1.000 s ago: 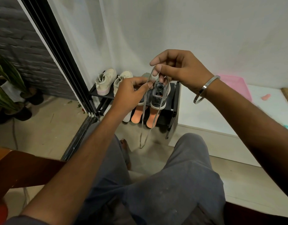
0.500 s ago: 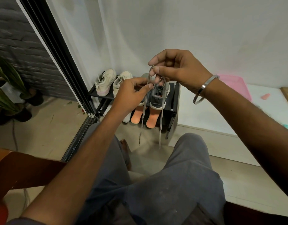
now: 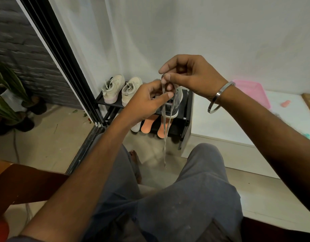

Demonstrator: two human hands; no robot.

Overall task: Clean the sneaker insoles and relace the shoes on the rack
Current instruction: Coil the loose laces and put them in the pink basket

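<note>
A grey shoelace (image 3: 165, 130) hangs doubled in front of me, its two ends dangling down toward the floor. My right hand (image 3: 191, 75) pinches its folded top between thumb and forefinger. My left hand (image 3: 147, 102) grips the two strands just below, thumb and forefinger pressed on them. Behind my hands a grey sneaker (image 3: 175, 105) stands on the top shelf of the black shoe rack (image 3: 185, 117). Two orange insoles (image 3: 147, 126) lean on the lower shelf, beside a white one (image 3: 136, 127). A pair of cream sneakers (image 3: 122, 89) sits at the rack's left end.
A white low platform (image 3: 238, 126) stands right of the rack with a pink tray (image 3: 252, 93) on it. A black sliding door frame (image 3: 63, 67) runs down the left, potted plants (image 3: 9, 102) beyond it. My grey-trousered knees (image 3: 185, 198) fill the foreground; a wooden chair edge (image 3: 19, 180) sits at left.
The two hanging strands have come together into one straight bundle. My left thumb and finger have closed on them just under my right hand's pinch.
</note>
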